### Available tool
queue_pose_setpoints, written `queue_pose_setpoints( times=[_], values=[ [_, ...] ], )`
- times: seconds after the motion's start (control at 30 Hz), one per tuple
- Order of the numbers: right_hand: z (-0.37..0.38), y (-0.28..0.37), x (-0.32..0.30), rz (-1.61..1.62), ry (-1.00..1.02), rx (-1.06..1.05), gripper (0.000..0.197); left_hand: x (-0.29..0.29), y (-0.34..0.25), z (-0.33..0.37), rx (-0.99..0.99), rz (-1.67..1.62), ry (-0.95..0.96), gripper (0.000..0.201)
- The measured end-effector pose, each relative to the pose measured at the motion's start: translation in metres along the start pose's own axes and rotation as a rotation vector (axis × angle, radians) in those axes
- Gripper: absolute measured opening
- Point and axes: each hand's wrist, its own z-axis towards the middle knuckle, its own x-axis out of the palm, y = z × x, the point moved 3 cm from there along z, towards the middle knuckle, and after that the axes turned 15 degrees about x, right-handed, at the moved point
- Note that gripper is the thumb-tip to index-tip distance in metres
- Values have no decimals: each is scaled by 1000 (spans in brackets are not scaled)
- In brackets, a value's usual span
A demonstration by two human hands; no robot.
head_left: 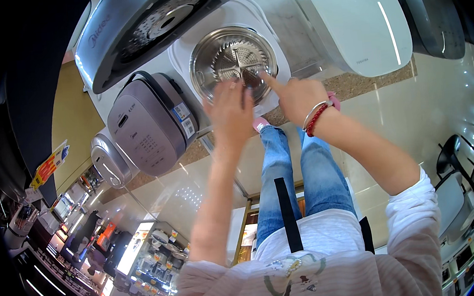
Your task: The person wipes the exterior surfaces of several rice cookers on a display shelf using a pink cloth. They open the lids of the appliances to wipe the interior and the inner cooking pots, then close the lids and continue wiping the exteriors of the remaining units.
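A round steel pot (pixel 199 67) sits in a white appliance base (pixel 181 51). Inside it lies a perforated steel steamer insert (pixel 239 59) with a toothed edge and a raised cross. My left hand (pixel 230 110) is over the pot's near rim, fingers stretched out and slightly blurred; nothing shows in it. From the right, my right hand (pixel 299 96) reaches with its index finger extended to the pot's near right side; its other fingers are curled and partly hidden. Whether either hand touches the steel cannot be told.
A raised grey-blue lid (pixel 96 53) with a perforated steel inner plate leans over the pot's far left. A purple-grey rice cooker (pixel 143 125) and a smaller silver one (pixel 110 161) stand left. At the right stands a tall white appliance (pixel 358 24). Shop shelves (pixel 157 260) and chairs (pixel 455 197) lie beyond.
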Motion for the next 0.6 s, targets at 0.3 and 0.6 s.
queue_pose_setpoints(
  times=[0.3, 0.6],
  values=[
    [9, -3, 15, -60, -44, -68, 57, -13, 83, 12, 396, 145, 47, 19],
    [24, -10, -12, -127, -5, -23, 54, -4, 65, -7, 289, 164, -50, 17]
  ],
)
